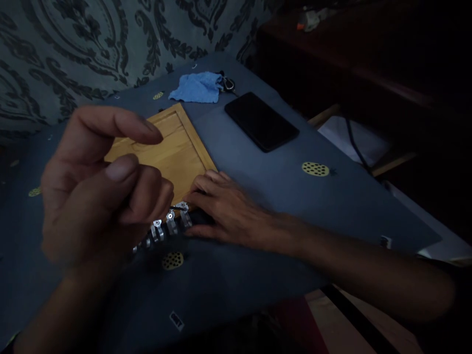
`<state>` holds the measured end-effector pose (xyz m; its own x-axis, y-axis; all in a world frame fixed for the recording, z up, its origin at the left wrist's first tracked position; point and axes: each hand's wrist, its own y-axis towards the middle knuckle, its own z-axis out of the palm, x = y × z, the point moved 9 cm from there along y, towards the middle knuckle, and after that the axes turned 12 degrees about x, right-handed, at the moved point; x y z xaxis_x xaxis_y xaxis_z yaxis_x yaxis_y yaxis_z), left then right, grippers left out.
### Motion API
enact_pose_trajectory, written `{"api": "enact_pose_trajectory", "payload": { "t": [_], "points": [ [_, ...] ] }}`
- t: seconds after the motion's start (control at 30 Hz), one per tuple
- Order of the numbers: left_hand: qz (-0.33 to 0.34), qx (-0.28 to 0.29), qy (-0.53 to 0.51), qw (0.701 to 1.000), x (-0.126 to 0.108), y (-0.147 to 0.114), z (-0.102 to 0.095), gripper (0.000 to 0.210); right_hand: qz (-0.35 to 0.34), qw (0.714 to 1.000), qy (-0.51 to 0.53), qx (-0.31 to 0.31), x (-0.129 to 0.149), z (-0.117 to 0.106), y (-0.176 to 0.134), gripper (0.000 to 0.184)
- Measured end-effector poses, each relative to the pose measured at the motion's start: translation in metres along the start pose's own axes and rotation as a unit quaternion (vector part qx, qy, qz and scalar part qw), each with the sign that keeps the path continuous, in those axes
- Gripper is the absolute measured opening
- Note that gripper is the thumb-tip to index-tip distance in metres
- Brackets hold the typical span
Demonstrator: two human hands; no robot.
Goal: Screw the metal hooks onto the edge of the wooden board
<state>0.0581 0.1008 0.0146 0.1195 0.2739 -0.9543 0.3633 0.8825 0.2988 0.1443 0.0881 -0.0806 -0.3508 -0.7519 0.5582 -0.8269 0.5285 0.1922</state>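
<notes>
Your left hand (pixel 99 191) curls, thumb and forefinger apart; I cannot tell whether it grips the thin dark shaft (pixel 179 208) by the metal clips (pixel 171 224) on the near edge of the wooden board (pixel 175 162). Brace the board's corner with your right hand (pixel 226 206), fingers bent there, grip unclear, clear of the shaft. A patterned wall (pixel 84 34) backs the dim tablecloth (pixel 339 211), bearing a blue cloth (pixel 197 87) and black phone (pixel 261 120).

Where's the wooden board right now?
In the head view, left of centre, the wooden board lies partly hidden behind the left hand, with the right hand at its near right corner and the black phone to its right.
</notes>
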Motion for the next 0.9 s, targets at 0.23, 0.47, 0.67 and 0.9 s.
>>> {"api": "enact_pose_trajectory", "payload": {
  "t": [0.23, 0.47, 0.67, 0.9],
  "points": [
    [-0.012, -0.013, -0.002, 1.0, 0.004, -0.002, -0.008, 0.025, -0.007, 1.0, -0.009, -0.013, 0.0, 0.001, 0.0, 0.049],
    [-0.011, -0.097, -0.002, 0.995, 0.0, -0.004, -0.008, 0.028, -0.005, 1.0, 0.004, -0.006, -0.001, 0.0, 0.0, 0.051],
    [-0.022, -0.022, 0.003, 1.0, 0.004, -0.005, -0.001, 0.022, -0.001, 1.0, -0.01, -0.001, -0.001, 0.001, 0.0, 0.048],
    [0.007, 0.058, -0.026, 0.998, 0.003, 0.003, 0.005, 0.02, 0.001, 1.0, -0.016, -0.003, -0.001, 0.0, 0.0, 0.046]
  ]
}}
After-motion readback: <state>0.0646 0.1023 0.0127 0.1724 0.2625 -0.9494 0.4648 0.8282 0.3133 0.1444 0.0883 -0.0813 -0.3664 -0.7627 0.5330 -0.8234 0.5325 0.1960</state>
